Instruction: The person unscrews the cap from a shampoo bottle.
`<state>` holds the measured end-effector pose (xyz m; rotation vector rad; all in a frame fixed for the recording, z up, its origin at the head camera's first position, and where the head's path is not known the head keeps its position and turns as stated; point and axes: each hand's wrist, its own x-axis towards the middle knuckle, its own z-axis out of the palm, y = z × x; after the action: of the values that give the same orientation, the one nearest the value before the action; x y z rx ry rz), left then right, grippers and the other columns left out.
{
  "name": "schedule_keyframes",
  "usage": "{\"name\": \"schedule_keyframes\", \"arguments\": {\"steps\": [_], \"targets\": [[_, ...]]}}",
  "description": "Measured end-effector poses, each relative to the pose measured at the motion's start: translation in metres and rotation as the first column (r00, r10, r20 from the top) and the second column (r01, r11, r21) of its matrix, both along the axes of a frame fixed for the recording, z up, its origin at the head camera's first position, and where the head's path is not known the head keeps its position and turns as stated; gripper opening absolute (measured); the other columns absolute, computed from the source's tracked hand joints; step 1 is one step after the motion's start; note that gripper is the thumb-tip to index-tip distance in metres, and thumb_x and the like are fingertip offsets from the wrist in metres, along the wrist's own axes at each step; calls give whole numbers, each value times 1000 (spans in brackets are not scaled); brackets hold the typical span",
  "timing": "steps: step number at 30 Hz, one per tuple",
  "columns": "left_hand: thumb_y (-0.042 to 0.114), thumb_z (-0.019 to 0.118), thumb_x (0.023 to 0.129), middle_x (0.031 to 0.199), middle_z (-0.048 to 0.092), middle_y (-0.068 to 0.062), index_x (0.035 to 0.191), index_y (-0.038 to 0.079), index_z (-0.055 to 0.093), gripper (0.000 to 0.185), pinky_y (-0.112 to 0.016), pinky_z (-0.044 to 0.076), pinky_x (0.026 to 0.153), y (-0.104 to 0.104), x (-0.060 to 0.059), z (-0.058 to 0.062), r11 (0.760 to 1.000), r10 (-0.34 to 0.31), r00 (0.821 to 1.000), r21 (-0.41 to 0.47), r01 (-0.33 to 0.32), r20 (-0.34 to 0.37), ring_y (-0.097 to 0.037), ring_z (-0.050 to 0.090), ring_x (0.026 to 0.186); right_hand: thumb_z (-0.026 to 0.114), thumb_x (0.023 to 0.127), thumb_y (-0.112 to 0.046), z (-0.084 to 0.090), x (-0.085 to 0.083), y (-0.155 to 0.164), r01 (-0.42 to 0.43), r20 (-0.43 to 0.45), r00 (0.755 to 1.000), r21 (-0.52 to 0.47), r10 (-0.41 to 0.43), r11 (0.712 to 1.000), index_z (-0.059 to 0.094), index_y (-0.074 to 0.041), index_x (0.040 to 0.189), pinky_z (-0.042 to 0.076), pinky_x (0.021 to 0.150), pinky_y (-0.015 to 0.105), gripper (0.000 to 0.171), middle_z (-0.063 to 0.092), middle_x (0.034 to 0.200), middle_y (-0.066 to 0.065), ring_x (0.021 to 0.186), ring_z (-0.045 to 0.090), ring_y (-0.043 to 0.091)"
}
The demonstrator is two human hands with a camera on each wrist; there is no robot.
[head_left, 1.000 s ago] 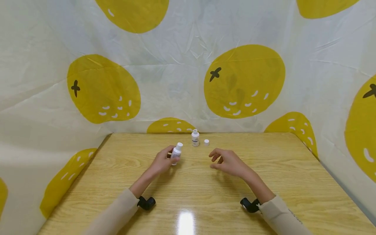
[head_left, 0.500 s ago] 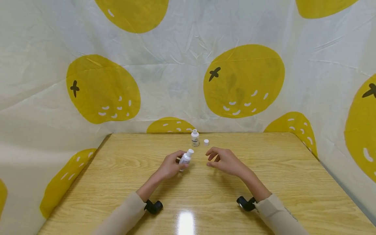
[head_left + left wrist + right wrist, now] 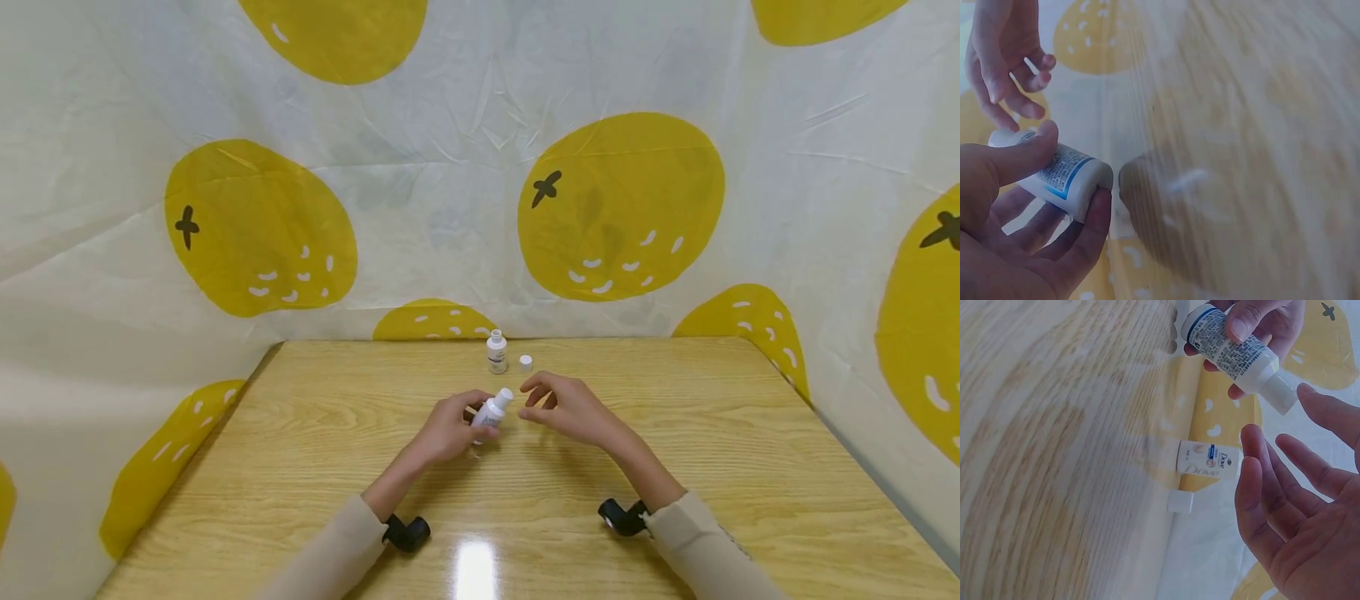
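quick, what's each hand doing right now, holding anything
Left hand: holding the small white bottle, fingers and thumb curled round it.
Right hand: open, holding nothing, fingertips close to the bottle's cap.

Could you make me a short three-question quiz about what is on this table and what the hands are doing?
1. True or false: the left hand grips a small white bottle that has its cap on.
2. Which lies on the table beside the far bottle? A) a spoon B) a loose white cap C) a cloth
3. Fill in: the right hand has its fingers spread close to the held bottle's ____.

Key
1. True: thumb and fingers wrap its body, and the cap points toward the other hand.
2. B: the cap sits just right of the far bottle, whose neck is uncovered.
3. Cap: the fingertips are near it, but touching cannot be told.
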<state>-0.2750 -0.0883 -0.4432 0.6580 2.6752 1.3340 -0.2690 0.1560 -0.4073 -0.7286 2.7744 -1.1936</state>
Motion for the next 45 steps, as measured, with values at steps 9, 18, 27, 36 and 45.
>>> {"name": "schedule_keyframes", "arguments": {"steps": [9,18,27,36,45], "targets": [[16,87,85,115,74,-6,124,13,72,42,-35,59,81,6,4,1,1000,-6,1000,-15,6,3,-20,71,96,77,94,-28,-1,-1,-3,15,4,1000,-31,-15,999,69,-6,121,57,72,31,35,75,102,8,83,66,15],[19,90,81,107,74,-6,121,14,73,44,-30,59,72,11,3,2,999,-1,1000,-40,2,25,-19,71,89,74,97,-29,-4,-2,-4,-13,6,1000,-34,14,999,70,-6,119,57,73,31,32,74,102,9,83,67,15],[22,93,78,104,74,-4,117,17,73,44,-29,57,72,13,3,-1,998,-7,1000,-62,7,2,-15,69,86,71,99,-29,-8,-2,-5,-39,-14,999,-34,38,999,73,-3,116,54,71,26,31,74,99,6,82,65,13],[22,94,75,104,75,-5,118,16,74,48,-30,56,73,11,5,-2,996,-4,999,-90,1,-33,-14,70,85,71,99,-27,-9,0,-7,-51,14,999,-45,52,998,75,-6,108,52,63,24,24,72,85,7,75,66,18],[18,93,77,110,76,-7,122,16,73,49,-34,60,78,11,7,0,996,-19,1000,-82,17,-17,-17,73,91,72,98,-25,-4,2,-8,-18,-23,1000,6,18,1000,76,-7,107,54,72,26,21,75,91,1,82,64,10]]}}
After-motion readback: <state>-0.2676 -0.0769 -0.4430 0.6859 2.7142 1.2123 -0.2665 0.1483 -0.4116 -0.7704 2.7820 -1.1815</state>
